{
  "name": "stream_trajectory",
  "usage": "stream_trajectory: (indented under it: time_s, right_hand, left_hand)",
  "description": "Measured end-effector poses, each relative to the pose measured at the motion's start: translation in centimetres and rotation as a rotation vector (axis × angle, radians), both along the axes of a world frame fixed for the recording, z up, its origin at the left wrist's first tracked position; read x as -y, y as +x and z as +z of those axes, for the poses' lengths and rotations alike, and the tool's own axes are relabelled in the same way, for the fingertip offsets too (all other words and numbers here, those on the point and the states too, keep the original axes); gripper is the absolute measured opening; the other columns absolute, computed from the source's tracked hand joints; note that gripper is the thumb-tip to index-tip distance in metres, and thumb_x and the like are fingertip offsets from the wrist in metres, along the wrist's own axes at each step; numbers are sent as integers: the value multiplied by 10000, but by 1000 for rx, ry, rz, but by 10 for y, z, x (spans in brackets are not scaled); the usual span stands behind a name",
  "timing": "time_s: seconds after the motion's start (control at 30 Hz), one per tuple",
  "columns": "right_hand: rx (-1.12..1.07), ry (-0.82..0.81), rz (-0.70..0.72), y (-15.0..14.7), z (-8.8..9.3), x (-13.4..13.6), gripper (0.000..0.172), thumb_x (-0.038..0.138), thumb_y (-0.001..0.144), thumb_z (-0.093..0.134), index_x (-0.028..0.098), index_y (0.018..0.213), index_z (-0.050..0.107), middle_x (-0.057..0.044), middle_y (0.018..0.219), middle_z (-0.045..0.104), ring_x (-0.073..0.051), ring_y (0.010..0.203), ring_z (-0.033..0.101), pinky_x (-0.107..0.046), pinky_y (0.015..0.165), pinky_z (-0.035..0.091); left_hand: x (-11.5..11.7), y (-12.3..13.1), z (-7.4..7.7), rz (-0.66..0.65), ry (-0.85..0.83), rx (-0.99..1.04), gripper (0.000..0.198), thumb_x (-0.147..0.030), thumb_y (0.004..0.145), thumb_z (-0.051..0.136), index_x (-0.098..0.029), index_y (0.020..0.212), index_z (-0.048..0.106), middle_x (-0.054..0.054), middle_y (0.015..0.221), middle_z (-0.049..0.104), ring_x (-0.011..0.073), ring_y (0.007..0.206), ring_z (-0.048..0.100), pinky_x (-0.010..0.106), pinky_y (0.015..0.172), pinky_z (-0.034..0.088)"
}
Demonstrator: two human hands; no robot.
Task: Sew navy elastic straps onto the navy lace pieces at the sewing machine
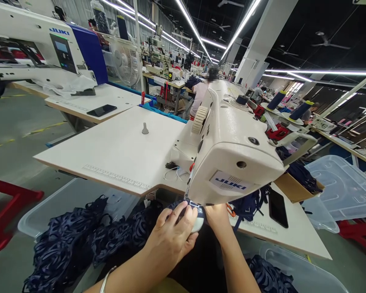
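My left hand (173,230) is at the stitching end of a white JUKI sewing machine (244,158). Its fingertips press together on a small piece of navy fabric (201,212) just below the machine head. Under that fabric shows a pale rounded end (198,224), probably the machine's narrow bed. On the other side of it is my right hand (216,213), close against the fabric. The machine head covers its fingers, so their grip is hidden. A bracelet sits on my left wrist.
Tubs of navy strappy pieces (64,240) stand below the table on both sides. On the white table (125,142) lie a grey flat piece (145,129) and a black phone (278,207). A cardboard box (295,191) is at right. Another person (199,97) sits ahead.
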State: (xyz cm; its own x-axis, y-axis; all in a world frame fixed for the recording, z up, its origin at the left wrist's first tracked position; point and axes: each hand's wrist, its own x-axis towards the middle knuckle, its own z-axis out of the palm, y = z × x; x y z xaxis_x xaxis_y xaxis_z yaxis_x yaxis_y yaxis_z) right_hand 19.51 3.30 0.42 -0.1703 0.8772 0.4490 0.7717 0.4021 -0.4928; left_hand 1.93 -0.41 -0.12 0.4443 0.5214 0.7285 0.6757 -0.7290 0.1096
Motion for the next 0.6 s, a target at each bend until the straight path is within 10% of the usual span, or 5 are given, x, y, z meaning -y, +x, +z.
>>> stream_trajectory:
  time_s: [0.4,0.6]
  right_hand:
    - [-365,-136,-360,-5,-13,22,180,267,880,399,204,824,559,-18,635,597,-198,645,573,-306,685,446]
    - [-680,-356,-207,-15,10,63,207,446,899,471,240,891,465,50,594,509,-147,541,511,-252,542,428]
  left_hand:
    - [1,0,1,-102,-73,27,370,-259,921,512,-200,1285,537,39,1192,657,200,1153,555,346,980,315]
    - [-3,-14,-76,-43,-396,343,665,-137,841,594,-247,1420,286,132,1383,433,259,1317,396,470,1058,363]
